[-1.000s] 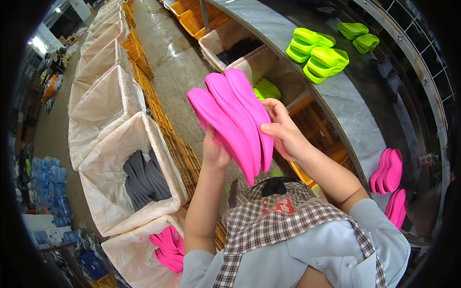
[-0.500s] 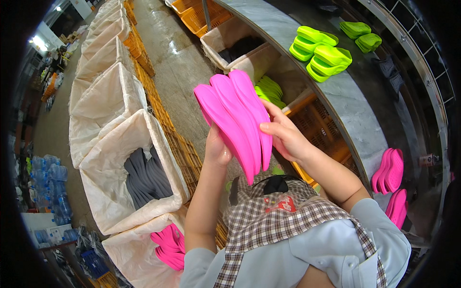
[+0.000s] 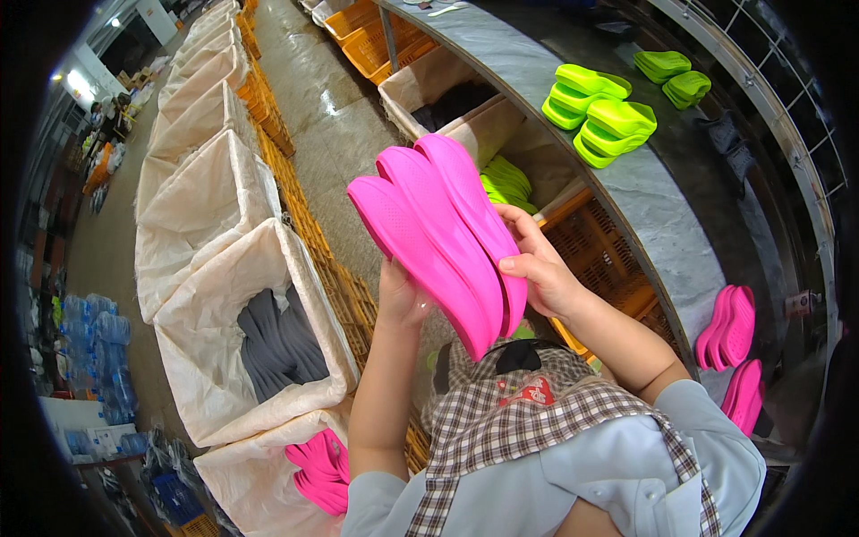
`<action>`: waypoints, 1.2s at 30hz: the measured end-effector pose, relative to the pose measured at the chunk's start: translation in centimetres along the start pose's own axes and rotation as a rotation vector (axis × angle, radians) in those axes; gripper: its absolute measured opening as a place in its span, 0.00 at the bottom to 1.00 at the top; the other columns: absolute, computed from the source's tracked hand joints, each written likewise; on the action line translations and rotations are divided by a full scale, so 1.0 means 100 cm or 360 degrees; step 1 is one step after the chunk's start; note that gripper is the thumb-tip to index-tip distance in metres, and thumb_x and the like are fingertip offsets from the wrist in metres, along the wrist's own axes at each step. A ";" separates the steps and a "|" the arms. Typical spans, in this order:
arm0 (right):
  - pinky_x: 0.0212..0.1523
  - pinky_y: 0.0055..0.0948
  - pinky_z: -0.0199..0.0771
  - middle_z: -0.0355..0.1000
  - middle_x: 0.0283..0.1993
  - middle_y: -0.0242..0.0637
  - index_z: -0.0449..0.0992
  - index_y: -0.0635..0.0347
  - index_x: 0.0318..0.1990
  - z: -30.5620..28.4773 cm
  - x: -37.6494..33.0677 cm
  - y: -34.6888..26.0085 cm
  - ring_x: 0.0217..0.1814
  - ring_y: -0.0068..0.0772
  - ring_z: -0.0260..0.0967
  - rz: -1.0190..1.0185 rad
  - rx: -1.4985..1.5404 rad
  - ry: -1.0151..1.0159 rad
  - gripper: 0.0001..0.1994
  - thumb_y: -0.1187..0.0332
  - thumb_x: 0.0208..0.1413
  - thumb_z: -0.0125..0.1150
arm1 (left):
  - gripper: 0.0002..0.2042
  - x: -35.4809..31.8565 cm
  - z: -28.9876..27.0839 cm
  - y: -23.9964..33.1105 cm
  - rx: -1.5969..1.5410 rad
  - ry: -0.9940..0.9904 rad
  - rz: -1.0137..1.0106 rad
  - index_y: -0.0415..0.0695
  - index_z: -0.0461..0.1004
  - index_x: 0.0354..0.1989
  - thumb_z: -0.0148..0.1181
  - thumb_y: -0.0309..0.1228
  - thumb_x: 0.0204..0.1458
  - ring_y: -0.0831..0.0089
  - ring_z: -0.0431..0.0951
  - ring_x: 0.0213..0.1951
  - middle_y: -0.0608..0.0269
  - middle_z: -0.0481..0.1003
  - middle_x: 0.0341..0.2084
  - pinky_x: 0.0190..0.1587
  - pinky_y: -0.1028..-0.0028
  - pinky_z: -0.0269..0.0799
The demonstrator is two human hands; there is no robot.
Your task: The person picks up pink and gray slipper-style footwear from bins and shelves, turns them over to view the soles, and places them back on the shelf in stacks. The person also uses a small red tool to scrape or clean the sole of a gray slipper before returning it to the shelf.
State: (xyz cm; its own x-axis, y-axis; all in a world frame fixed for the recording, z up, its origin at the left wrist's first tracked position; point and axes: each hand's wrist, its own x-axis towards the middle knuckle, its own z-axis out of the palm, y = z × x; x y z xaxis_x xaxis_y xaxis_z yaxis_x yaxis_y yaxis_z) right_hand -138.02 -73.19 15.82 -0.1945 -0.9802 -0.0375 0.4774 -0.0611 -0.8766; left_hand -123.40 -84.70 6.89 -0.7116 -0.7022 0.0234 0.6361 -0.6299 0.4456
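Note:
Three bright pink foam shoe soles are held in front of my body, lying against one another and tilted, toe ends pointing away. My left hand supports the leftmost sole from its left and lower side, its fingers partly hidden behind it. On the other side my right hand grips the rightmost sole, thumb on the near face and fingers behind. That right sole sits slightly apart from the other two along its lower part.
Cloth-lined baskets run along the left; one holds grey soles, another pink soles. On the right, a curved grey conveyor carries lime-green soles and pink soles. Orange crates stand beneath its edge.
The held soles have turned so more of their broad textured faces shows, and they have slid against each other. Both hands stay on them.

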 end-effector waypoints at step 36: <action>0.64 0.43 0.55 0.54 0.63 0.48 0.54 0.57 0.57 -0.052 0.018 0.014 0.67 0.45 0.53 -0.1230 -0.1825 -0.0128 0.38 0.71 0.40 0.73 | 0.24 0.005 0.041 -0.005 0.0980 0.0504 0.0541 0.39 0.62 0.56 0.56 0.41 0.56 0.68 0.73 0.48 0.60 0.71 0.48 0.53 0.68 0.68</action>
State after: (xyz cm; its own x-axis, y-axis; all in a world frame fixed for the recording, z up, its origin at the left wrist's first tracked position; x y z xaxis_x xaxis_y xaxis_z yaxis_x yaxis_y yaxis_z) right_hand -142.15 -74.04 11.98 -0.0160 -0.7791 0.6267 -0.6994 -0.4392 -0.5639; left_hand -125.30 -83.32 10.33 -0.3285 -0.9440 0.0321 0.4578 -0.1294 0.8796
